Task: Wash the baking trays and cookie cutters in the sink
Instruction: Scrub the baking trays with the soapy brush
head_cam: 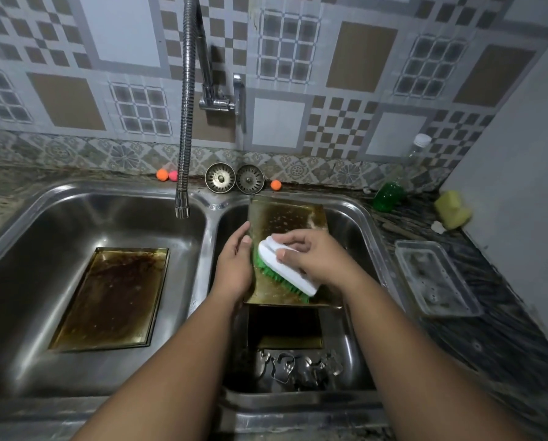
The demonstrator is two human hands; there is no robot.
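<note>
A greasy baking tray (285,219) is propped tilted in the right sink basin (366,237). My left hand (234,262) grips its left edge. My right hand (311,257) holds a white scrub brush with green bristles (285,270), pressed on the tray's face. A second stained tray (113,297) lies flat in the left basin (43,237). Another tray (290,340) lies on the right basin's floor, partly hidden under the tilted one. Several metal cookie cutters (298,366) lie near the front of the right basin.
A flexible tap hose (183,122) hangs over the divider, with no water visible. Two sink strainers (234,178) and small coloured balls (163,174) sit on the back ledge. On the right counter are a green soap bottle (388,195), a yellow sponge (452,210) and a clear plastic tray (438,278).
</note>
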